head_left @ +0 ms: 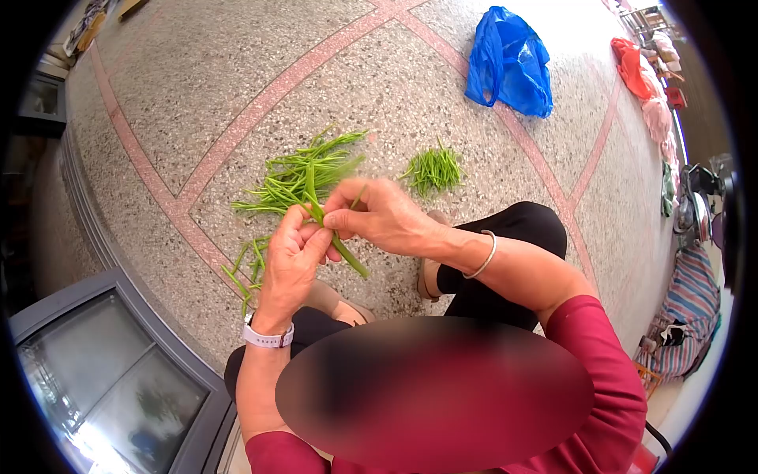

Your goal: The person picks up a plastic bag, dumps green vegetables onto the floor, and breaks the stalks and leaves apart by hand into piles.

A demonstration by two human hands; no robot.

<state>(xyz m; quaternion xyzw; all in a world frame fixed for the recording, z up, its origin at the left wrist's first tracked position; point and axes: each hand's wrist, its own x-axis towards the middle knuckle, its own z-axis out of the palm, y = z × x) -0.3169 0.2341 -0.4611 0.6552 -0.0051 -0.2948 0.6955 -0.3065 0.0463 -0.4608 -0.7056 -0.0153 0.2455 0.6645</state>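
Between my two hands is a green vegetable stalk [350, 257], its thick lower end pointing down to the right and its upper part split into strands. My left hand [292, 257] pinches it from the left, fingers closed. At the upper part, my right hand [383, 217] is closed with thumb and forefinger on the same stalk; its edge is slightly blurred. Just beyond my hands lies a loose pile of long green stalks [292, 175] on the floor. A smaller heap of short green pieces [434, 169] sits to its right. Several stray pieces [259, 257] lie left of my left hand.
A blue plastic bag [509, 63] rests on the speckled floor [379, 103] at the far right. A grey-framed glass panel [118, 379] stands close on my left. Striped fabric [683, 316] and red and pink bags [643, 87] line the right side.
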